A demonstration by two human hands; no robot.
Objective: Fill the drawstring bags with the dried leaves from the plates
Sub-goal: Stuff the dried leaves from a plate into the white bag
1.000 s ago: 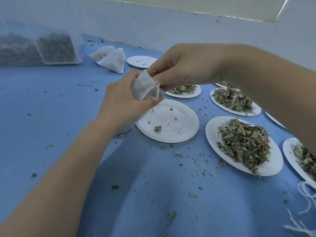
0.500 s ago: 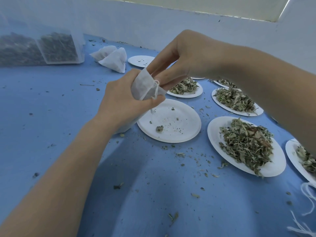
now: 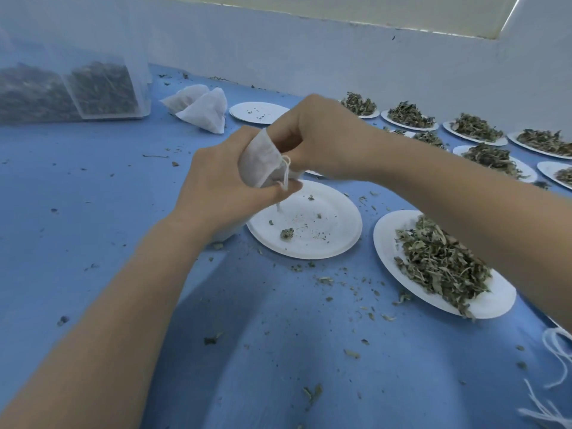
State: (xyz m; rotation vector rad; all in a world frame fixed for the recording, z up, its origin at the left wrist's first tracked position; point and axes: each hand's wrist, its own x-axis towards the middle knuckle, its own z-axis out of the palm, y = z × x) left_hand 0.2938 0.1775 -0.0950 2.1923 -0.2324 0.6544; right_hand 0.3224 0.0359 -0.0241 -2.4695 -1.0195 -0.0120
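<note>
The drawstring bag [image 3: 260, 164] sits upright in the left hand [image 3: 223, 187], whose fingers [image 3: 284, 189] are wrapped round its body, thumb side toward the camera, with the gathered neck standing above them. Its white cord [image 3: 286, 174] hangs in a loop just past the fingertips, over the nearly emptied plate [image 3: 334, 243] directly below. The right hand [image 3: 322, 140] comes in from the far side, fingers curled and pinching at the bag's mouth; whether they hold cloth or cord is hidden behind the bag.

This looks like the closing step, the plate's leaves apparently being inside. To do it well, keep the left grip low on the bag so the neck stays free to gather, pull the cord steadily away from the mouth, and keep the bag over the plate so any spill lands there rather than on the desk [image 3: 93, 212].

Beyond the fingers, two filled bags [image 3: 201, 108] lie near a clear tub [image 3: 102, 88] of leaves. To the right, a heaped plate [image 3: 492, 305] waits, with more plates [image 3: 476, 131] of leaves behind it and loose strings [image 3: 557, 345] at the edge.
</note>
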